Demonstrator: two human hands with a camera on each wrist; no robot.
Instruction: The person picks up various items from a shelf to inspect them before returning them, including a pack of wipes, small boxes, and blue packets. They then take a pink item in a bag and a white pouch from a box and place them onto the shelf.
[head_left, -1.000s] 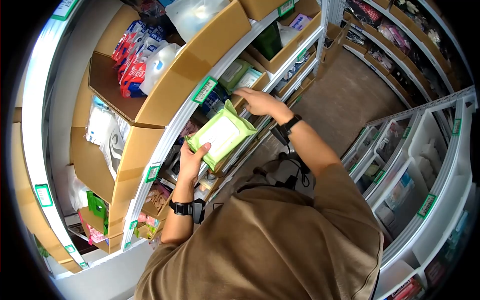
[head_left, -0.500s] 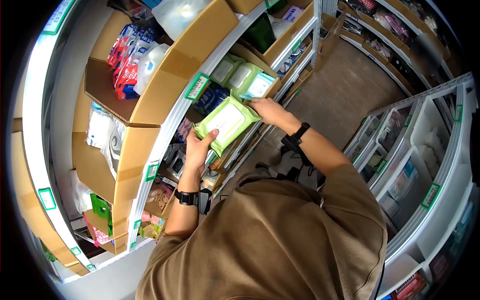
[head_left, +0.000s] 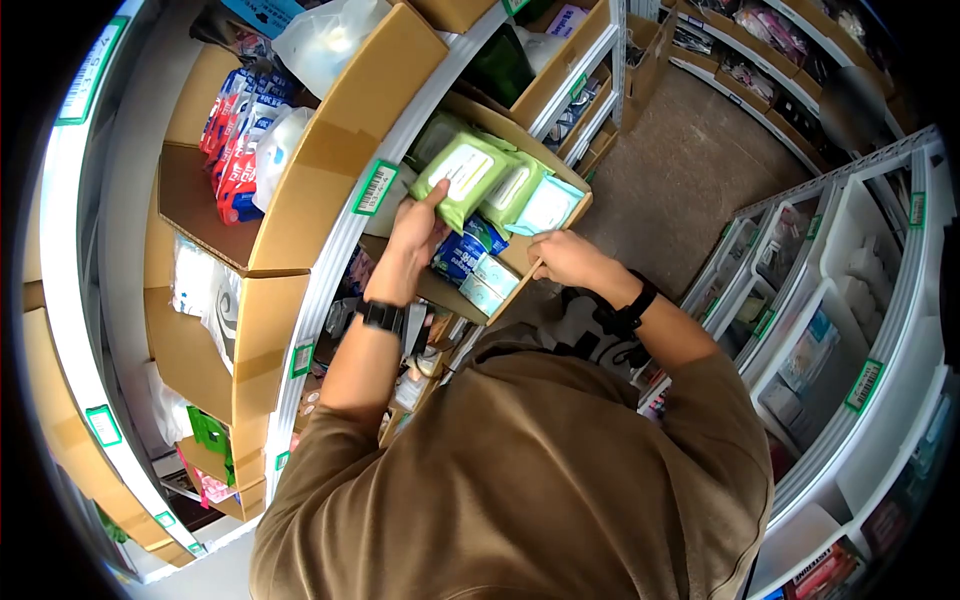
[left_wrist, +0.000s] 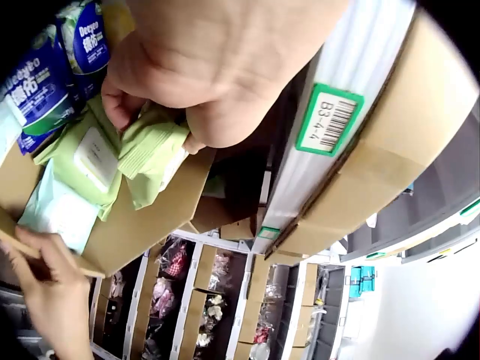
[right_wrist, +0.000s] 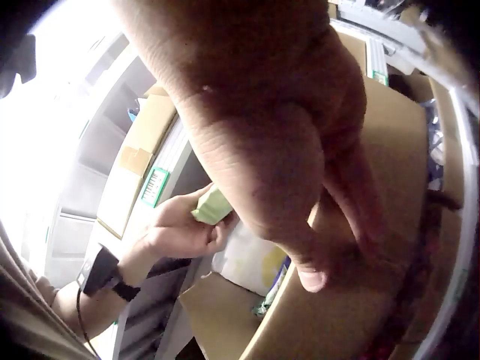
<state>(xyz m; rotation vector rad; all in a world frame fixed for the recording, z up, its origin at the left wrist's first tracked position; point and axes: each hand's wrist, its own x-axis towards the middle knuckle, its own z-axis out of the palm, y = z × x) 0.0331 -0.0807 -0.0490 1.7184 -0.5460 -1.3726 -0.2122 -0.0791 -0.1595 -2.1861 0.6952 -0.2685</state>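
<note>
My left hand (head_left: 413, 238) grips a light green pack of wet wipes (head_left: 466, 178) with a white label, thumb on top. The pack is over a cardboard box (head_left: 548, 158) pulled partly out of the shelf. Beneath and beside it in the box lie another green wipes pack (head_left: 516, 188) and a pale blue pack (head_left: 549, 206). Blue packs (left_wrist: 37, 82) marked Deeyeo and small teal-and-white packages (head_left: 489, 284) fill the near part. My right hand (head_left: 572, 259) holds the box's front edge, fingers over the cardboard, as the right wrist view (right_wrist: 262, 142) also shows.
A shelf rail with a barcode label (head_left: 375, 188) runs beside the left forearm. Above it, a larger box (head_left: 330, 150) holds red-and-blue packs (head_left: 245, 150). White bins (head_left: 815, 350) line the right side, with floor (head_left: 690, 140) between the racks.
The left hand has carried the green pack up and left, over the box. My right hand has taken hold of the box's front edge, and the box now sticks out farther from the shelf.
</note>
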